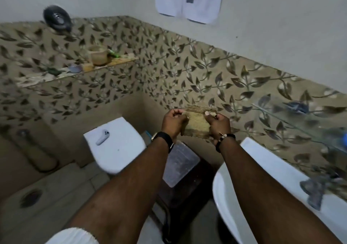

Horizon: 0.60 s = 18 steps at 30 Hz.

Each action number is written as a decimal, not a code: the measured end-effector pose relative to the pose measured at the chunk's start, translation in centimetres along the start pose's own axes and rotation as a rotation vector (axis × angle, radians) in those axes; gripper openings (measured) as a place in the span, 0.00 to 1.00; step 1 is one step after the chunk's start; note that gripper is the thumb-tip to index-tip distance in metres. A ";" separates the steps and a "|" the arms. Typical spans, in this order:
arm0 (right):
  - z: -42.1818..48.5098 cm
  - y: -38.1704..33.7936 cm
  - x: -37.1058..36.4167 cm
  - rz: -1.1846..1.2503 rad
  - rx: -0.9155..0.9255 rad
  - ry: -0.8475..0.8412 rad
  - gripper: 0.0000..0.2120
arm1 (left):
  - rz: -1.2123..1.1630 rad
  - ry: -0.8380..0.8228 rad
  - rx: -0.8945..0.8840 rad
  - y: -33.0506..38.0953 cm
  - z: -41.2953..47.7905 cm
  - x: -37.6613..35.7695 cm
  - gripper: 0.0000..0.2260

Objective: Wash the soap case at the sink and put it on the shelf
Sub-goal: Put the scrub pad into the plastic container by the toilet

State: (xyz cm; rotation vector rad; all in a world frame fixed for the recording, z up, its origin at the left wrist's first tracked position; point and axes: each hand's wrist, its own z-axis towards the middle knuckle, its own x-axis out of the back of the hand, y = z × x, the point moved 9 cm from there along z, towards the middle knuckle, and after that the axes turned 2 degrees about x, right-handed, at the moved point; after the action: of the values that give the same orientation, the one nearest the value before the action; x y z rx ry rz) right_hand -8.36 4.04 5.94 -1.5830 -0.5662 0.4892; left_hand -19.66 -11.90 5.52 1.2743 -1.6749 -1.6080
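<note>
- The soap case (196,123), tan and ribbed, is held up in the air in front of the tiled wall (187,71), over no surface.
- It is grasped at both ends. The left hand (173,123) is curled round its left edge and the right hand (218,126) round its right edge, with a thumb pressed on the near face at each side.
- The case spans from hand to hand, left to right, and its broad face is turned toward the camera.
- The white sink (231,197) lies below and to the right of the hands. The right hand is judged the nearer, so a swing down and rightward is called for.
- No water is seen on the case, so washing is judged not yet begun.
- A glass shelf (293,120) is fixed above the sink's far edge. A tiled ledge (56,76) carrying a cup (98,55) runs at far left. Which is meant cannot be told.
</note>
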 end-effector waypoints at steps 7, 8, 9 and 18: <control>3.8 4.2 -6.0 0.003 -0.117 -0.037 0.11 | 0.046 0.049 0.040 -1.1 5.3 4.9 0.08; 4.5 5.6 -6.2 0.011 -0.142 -0.022 0.10 | 0.067 0.048 0.056 -1.8 6.3 5.1 0.08; 5.1 7.1 -6.3 0.014 -0.169 -0.004 0.09 | 0.095 0.041 0.071 -2.8 7.3 5.3 0.09; 10.7 26.3 -6.0 -0.197 -0.390 0.151 0.07 | 0.503 -0.002 0.136 -18.3 18.4 7.0 0.12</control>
State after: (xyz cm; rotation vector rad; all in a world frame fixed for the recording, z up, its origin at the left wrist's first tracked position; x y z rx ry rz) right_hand -17.78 7.25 -21.33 -1.8903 -0.7236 0.1099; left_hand -33.18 -6.44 -17.11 0.8138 -1.9382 -1.2112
